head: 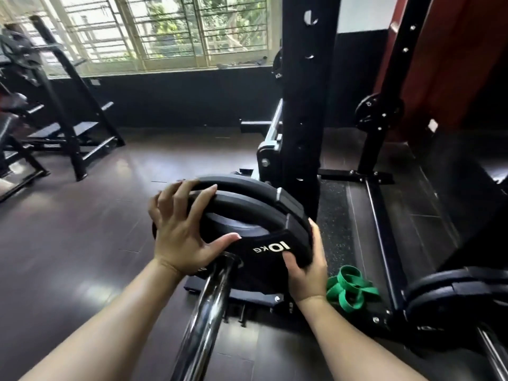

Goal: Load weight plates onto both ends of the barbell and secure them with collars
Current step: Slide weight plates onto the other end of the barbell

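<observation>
My left hand (178, 232): fingers spread, clamped over the rim of the 10 kg plate (247, 215) at its 9 o'clock edge.
My right hand (308, 268): gripping the same plate at its 4 o'clock edge.
Plate: on the chrome barbell sleeve (209, 303), just in front of the black rack upright (305, 105).
Floor (82, 243): dark, glossy; green band (349, 290) at 3 o'clock of my hands.
More plates (453, 292): 4 o'clock, low right.
Room: barred window (165, 31) at 12 o'clock, bench frames (68, 127) at 10 o'clock.
</observation>
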